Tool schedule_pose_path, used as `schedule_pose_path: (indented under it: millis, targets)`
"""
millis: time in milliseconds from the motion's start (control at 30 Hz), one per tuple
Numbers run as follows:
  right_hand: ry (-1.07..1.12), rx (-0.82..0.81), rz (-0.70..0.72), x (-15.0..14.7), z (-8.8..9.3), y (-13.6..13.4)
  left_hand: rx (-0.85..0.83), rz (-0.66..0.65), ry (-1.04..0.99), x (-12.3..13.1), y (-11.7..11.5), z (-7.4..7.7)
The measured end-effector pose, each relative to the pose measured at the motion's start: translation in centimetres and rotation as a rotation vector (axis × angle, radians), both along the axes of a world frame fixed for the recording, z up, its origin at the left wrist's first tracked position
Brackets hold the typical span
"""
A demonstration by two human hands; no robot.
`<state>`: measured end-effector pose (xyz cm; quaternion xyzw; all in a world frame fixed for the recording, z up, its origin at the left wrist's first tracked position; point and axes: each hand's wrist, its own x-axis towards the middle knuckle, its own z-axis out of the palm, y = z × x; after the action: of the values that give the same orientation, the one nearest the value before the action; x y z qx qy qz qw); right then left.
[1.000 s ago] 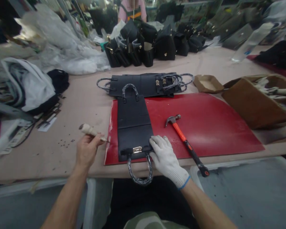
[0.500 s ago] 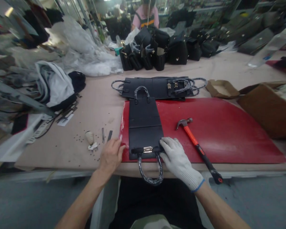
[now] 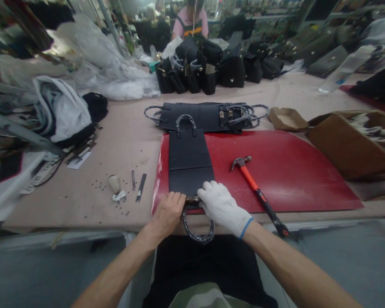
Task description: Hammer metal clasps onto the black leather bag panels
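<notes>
A black handbag body lies flat and unfolded in front of me, with a plastic-wrapped handle at each end. Across its near end runs a black strap with a metal clasp. My bare left hand is closed on the strap's left end. On the other side of the clasp, my right hand, in a white knit glove with blue trim, pinches the strap's right end. The near handle hangs over the table edge below my hands. A claw hammer with a red and black grip rests to the right.
Under the bag is a red mat. Left of it lie an awl-like tool, a metal rod and a flat blade. More flat bag bodies lie beyond; a brown box stands right. A person is at the back.
My left hand has moved right from beside the bag onto the strap. My gloved hand has shifted in towards the clasp, which now looks tilted up. The view has turned slightly.
</notes>
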<state>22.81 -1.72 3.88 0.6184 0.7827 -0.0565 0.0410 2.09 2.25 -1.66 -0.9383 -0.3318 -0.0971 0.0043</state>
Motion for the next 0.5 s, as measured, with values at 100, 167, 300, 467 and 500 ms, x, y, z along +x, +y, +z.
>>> schedule_pose_path:
  millis: [100, 167, 300, 467, 500]
  targets:
    - [-0.005, -0.007, 0.054, 0.0, -0.1, 0.2, 0.025, -0.041, -0.227, -1.3, 0.4, -1.4]
    - [-0.007, -0.009, 0.095, -0.1, -0.4, 0.4, 0.044, -0.114, -0.374, -2.3, 0.9, -2.4]
    - [-0.001, -0.012, 0.17, 0.0, -0.7, 0.8, 0.016, -0.233, -0.475, -3.8, 1.6, -3.7]
    - [0.169, -0.023, 0.283, 2.5, -1.8, 0.5, -0.028, -0.216, -0.509, -4.2, 1.4, -4.3]
    - [0.248, -0.013, 0.3, 3.2, -2.3, 0.3, -0.015, -0.213, -0.527, -4.1, 1.4, -4.4]
